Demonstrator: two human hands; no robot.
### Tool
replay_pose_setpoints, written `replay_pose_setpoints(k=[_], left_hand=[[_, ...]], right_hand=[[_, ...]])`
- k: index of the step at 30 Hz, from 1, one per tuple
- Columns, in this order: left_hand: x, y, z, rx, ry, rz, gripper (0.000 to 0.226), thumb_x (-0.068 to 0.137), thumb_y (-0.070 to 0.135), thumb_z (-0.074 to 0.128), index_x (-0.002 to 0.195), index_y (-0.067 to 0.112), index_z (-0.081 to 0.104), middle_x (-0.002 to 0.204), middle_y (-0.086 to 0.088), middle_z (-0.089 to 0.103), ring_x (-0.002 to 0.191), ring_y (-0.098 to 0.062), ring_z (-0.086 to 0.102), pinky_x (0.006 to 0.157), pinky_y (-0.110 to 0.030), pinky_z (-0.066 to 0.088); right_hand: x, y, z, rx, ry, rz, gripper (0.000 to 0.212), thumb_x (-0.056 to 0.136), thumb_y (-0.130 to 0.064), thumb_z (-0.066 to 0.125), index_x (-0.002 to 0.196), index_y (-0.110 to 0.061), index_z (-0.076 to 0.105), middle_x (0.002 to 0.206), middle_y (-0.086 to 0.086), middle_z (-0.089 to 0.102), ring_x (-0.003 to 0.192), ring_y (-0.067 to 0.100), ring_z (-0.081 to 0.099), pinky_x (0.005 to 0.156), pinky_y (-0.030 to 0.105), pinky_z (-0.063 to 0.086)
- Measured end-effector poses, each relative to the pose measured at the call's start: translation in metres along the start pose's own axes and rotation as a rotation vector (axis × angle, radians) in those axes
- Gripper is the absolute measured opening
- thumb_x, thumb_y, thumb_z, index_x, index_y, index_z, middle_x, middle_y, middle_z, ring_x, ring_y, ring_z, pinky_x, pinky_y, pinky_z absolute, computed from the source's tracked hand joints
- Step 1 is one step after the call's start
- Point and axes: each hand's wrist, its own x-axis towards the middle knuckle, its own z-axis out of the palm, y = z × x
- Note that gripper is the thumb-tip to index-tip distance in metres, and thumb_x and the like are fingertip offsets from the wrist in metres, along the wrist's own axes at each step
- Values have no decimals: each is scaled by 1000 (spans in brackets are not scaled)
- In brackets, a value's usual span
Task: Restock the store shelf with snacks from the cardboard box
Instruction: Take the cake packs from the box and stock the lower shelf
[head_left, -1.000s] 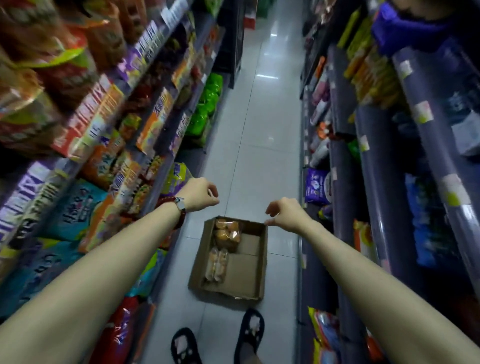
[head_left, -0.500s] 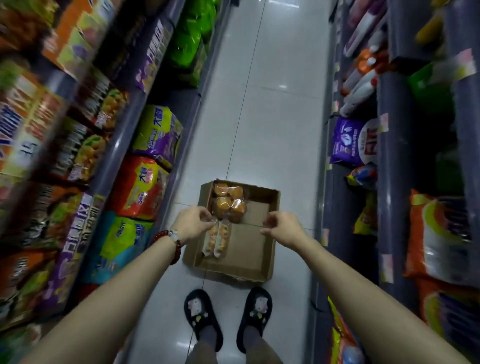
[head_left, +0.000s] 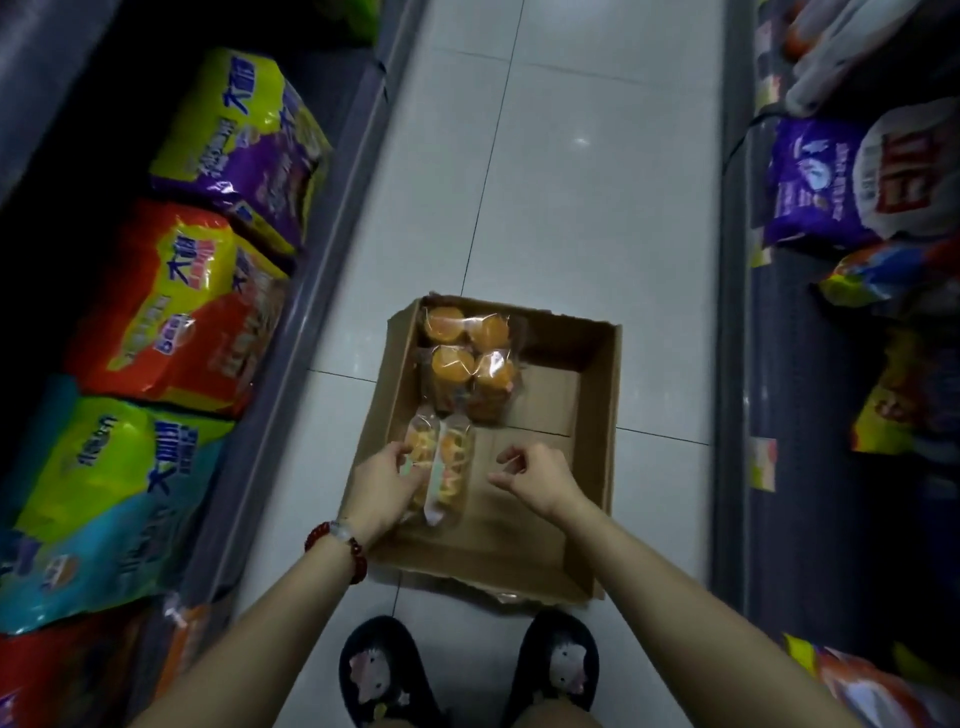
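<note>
Matt cardboard box (head_left: 592, 395), glossy floor tiles (head_left: 597, 208)

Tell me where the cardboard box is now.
In the head view the cardboard box lies on the floor tiles in the aisle, just ahead of the black slippers.

Your left hand (head_left: 382, 486) covers the near half of one snack packet (head_left: 418, 457). Shelf bags (head_left: 171, 306) blur; their print is unreadable.
</note>
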Motion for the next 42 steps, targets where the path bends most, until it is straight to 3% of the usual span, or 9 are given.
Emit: replay_pose_setpoints(k=[6, 11, 16, 19, 26, 30, 34, 37, 42], left_hand=[[42, -35, 47, -78, 32, 90, 47, 94, 26, 57, 138, 16, 44, 131, -5, 56, 114, -17, 55, 87, -25, 45], [74, -61, 71, -81, 169, 163, 57, 94, 29, 57, 145, 13, 35, 143, -7, 43, 126, -21, 48, 92, -23, 39], [87, -81, 87, -162, 211, 239, 65, 93, 29, 58, 149, 15, 29, 147, -4, 39, 127, -19, 48, 102, -32, 45], [88, -89, 91, -149, 234, 281, 66, 93, 26, 58, 150, 15, 27, 150, -3, 35, 132, -18, 43, 108, -34, 41], [91, -96, 91, -154, 221, 296, 68, 93, 26, 59, 151, 15, 25, 154, -2, 31, 136, -19, 39, 112, -38, 37], [93, -97, 95, -151, 237, 294, 69, 92, 24, 60, 151, 14, 25, 154, -3, 30, 135, -20, 40, 110, -32, 36], [94, -99, 102, -115, 282, 294, 67, 91, 22, 63, 148, 11, 30, 149, -5, 36, 130, -21, 44, 105, -27, 36], [96, -101, 113, -69, 331, 268, 69, 87, 18, 67, 146, 9, 33, 146, -6, 37, 128, -22, 45, 107, -31, 40], [102, -98, 122, 75, 344, 211, 85, 81, 20, 74, 149, 12, 24, 144, -9, 34, 133, -24, 36, 111, -36, 36]], right_hand=[[63, 26, 50, 68, 53, -71, 54, 84, -30, 73, 132, -14, 52, 127, 3, 58, 115, 18, 57, 90, 24, 48], [102, 43, 82, 102, 125, -114, 63, 81, -39, 74, 134, -21, 46, 135, 3, 53, 124, 21, 52, 104, 39, 47], [119, 53, 106, 147, 182, -145, 83, 77, -46, 74, 144, -18, 34, 144, 3, 43, 132, 22, 43, 111, 43, 38], [124, 57, 117, 175, 202, -164, 98, 71, -53, 74, 149, -17, 28, 148, 2, 40, 136, 23, 41, 113, 46, 36], [118, 68, 119, 382, 174, -188, 53, 95, -35, 56, 143, -22, 37, 135, 2, 56, 122, 21, 55, 105, 42, 43], [116, 84, 103, 396, 180, -137, 51, 96, -33, 54, 143, -25, 38, 132, 3, 57, 117, 22, 57, 103, 49, 45], [115, 105, 86, 374, 238, -63, 47, 97, -29, 52, 142, -25, 39, 128, 4, 58, 112, 24, 58, 99, 45, 47], [114, 116, 83, 390, 295, -27, 47, 97, -33, 51, 142, -25, 38, 130, 7, 58, 114, 28, 58, 101, 50, 46], [111, 115, 85, 387, 287, -48, 52, 100, -31, 46, 148, -21, 29, 136, 8, 52, 123, 29, 52, 99, 42, 43]])
